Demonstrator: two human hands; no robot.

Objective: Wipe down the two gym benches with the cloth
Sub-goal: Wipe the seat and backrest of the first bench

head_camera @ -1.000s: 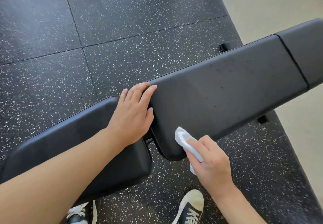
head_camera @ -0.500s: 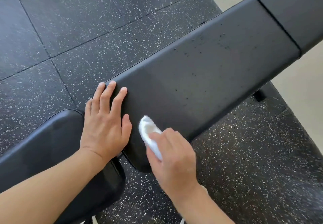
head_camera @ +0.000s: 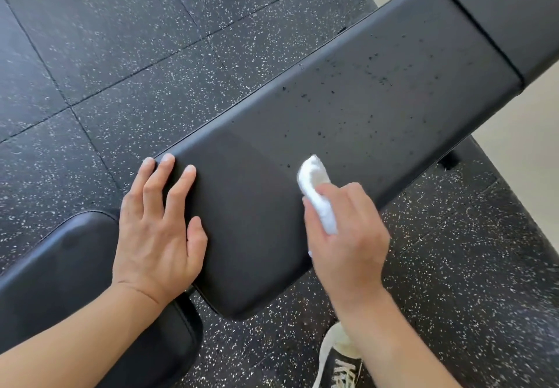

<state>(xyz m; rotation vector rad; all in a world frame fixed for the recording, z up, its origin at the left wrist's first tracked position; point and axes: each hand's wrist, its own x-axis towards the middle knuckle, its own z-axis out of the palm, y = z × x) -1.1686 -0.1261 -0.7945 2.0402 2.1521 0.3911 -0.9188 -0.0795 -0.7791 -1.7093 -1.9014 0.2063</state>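
Underfoot, black rubber floor tiles flecked with white (head_camera: 127, 54) meet a pale beige floor (head_camera: 526, 157) beyond the grip. A long black padded vinyl bench (head_camera: 348, 109) carries dark droplets ahead of the grip. The right hand (head_camera: 348, 236) curls its grip around a crumpled white cloth (head_camera: 317, 194), pressing it onto the pad. Left of the grip, the left hand (head_camera: 157, 230) lies flat, fingers straight, on the bench's end, beside a second black padded section (head_camera: 60, 266). A black-and-white sneaker (head_camera: 338, 360) stands below.

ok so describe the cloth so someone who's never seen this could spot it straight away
Start at the long black padded bench pad crossing the speckled rubber floor. On its near edge, the right hand grips a small bunched white cloth, the only white thing on the pad.
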